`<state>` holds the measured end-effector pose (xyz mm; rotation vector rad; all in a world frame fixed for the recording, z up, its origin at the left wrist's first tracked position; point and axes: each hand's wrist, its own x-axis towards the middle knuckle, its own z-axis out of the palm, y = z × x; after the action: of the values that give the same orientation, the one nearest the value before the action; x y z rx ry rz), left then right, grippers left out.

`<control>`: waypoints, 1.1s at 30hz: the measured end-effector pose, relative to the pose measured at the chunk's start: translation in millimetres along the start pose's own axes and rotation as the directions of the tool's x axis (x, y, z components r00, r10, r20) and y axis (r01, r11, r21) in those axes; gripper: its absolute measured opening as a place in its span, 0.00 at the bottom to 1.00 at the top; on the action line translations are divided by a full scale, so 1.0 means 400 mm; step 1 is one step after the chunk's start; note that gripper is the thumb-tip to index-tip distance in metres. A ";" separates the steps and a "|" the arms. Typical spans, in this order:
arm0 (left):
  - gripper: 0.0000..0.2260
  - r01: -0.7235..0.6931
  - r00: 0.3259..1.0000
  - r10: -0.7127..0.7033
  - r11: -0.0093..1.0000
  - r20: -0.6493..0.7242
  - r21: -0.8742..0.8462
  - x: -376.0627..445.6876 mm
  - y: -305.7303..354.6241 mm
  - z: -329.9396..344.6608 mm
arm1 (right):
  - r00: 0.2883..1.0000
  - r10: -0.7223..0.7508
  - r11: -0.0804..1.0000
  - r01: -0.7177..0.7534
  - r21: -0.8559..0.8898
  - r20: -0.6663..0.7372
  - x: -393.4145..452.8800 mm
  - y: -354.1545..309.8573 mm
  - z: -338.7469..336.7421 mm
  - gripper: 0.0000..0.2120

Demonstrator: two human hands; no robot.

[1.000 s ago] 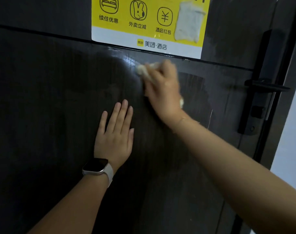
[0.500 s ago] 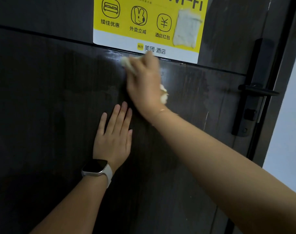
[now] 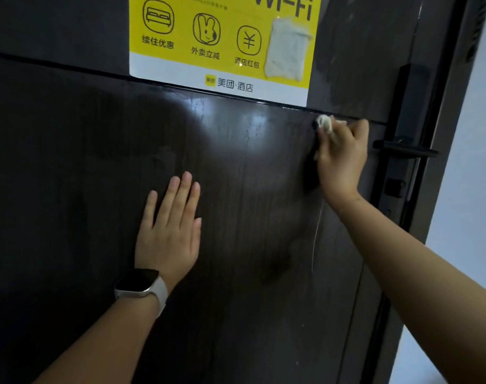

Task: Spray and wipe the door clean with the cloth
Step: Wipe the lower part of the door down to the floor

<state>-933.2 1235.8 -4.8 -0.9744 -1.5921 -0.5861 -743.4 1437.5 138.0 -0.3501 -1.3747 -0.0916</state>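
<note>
Right hand grips a bunched cloth against the door; left hand presses flat, fingers straight.

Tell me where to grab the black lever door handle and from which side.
Grip the black lever door handle on its horizontal bar, near the free left end, coming from the front with fingers wrapped over the top. The bar stands proud of the door; the right hand is just beside it.

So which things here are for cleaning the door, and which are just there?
For the job:
- door, the thing being wiped
- cloth, bunched in the right hand
- left hand, flat against the door

Just there:
- yellow poster
- door handle
- watch
</note>
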 end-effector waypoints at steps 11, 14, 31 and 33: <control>0.23 0.077 0.996 -0.081 0.990 -0.024 -0.120 0.028 0.092 -0.044 | 0.967 -0.180 0.982 0.167 0.085 0.181 -0.084 0.082 -0.052 0.13; 0.23 -0.116 0.993 0.115 0.987 -0.015 -0.116 0.073 0.203 -0.041 | 0.949 -0.167 0.981 0.133 0.144 0.266 -0.048 0.093 -0.076 0.09; 0.23 -0.232 0.972 0.230 0.969 0.041 0.082 0.183 0.336 0.083 | 0.827 0.045 0.996 -0.079 0.036 0.561 -0.593 0.222 -0.242 0.18; 0.23 -0.234 0.972 0.233 0.969 0.029 0.078 0.183 0.336 0.083 | 0.821 0.037 0.997 -0.068 0.033 0.570 -0.520 0.207 -0.221 0.16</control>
<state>-842.0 1354.8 40.2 -1.0907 -1.4801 -0.3477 -679.6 1460.5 -93.1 -0.3887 -1.9591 0.1068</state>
